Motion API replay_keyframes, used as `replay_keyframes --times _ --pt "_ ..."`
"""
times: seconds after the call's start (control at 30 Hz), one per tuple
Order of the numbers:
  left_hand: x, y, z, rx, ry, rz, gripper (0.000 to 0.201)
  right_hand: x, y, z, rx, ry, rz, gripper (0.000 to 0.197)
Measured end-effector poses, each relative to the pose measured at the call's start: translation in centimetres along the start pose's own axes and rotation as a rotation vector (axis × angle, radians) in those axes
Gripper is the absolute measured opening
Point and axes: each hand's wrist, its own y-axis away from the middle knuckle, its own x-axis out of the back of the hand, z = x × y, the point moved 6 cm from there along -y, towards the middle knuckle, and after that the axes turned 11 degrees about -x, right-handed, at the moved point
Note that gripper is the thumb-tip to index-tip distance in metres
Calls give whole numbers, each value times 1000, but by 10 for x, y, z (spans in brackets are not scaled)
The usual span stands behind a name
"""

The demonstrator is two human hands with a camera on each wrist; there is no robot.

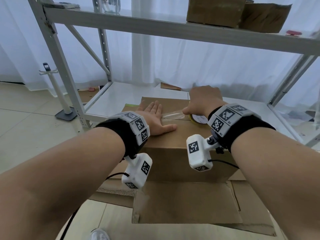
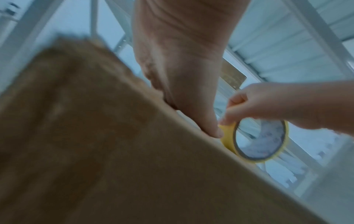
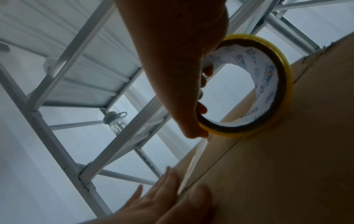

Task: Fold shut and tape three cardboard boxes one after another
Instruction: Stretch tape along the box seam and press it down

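A closed brown cardboard box [image 1: 174,149] stands in front of me on flattened cardboard. My left hand [image 1: 155,116] lies flat on its top, fingers straight, pressing down the end of a clear tape strip [image 1: 173,116] that runs along the centre seam. My right hand [image 1: 202,103] grips a yellow-edged tape roll [image 1: 199,119] standing on the box top to the right of the strip. In the right wrist view the tape roll [image 3: 249,91] rests on the box [image 3: 287,166] with my fingers hooked through its core. In the left wrist view, my left hand [image 2: 184,75] presses the box [image 2: 114,151] beside the roll [image 2: 260,141].
A white metal shelf rack [image 1: 155,26] rises behind the box, with two cardboard boxes [image 1: 225,11] on its upper shelf. Flattened cardboard sheets [image 1: 190,205] lie on the floor in front. A white stand [image 1: 57,90] is at the left.
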Motion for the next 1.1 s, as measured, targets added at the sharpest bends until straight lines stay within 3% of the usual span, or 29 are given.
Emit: replay_keyframes --times 0.2,0.37,0.7,0.83,1.0,1.1 --pt "1 -22 44 -123 82 10 104 -4 -7 -1 13 -187 -36 28" --pt "-1 -8 33 -162 151 58 100 0 -6 4 12 -258 1 23" --pt "-12 33 -15 79 178 68 110 10 11 6 22 -261 183 26" --pt "-9 34 -12 99 102 42 107 0 15 28 -74 -454 224 40" --pt "-3 26 7 10 80 52 93 -28 17 64 -214 -1028 12 63" --pt "-3 18 27 -50 72 47 91 -39 18 67 -288 -1142 -63 91"
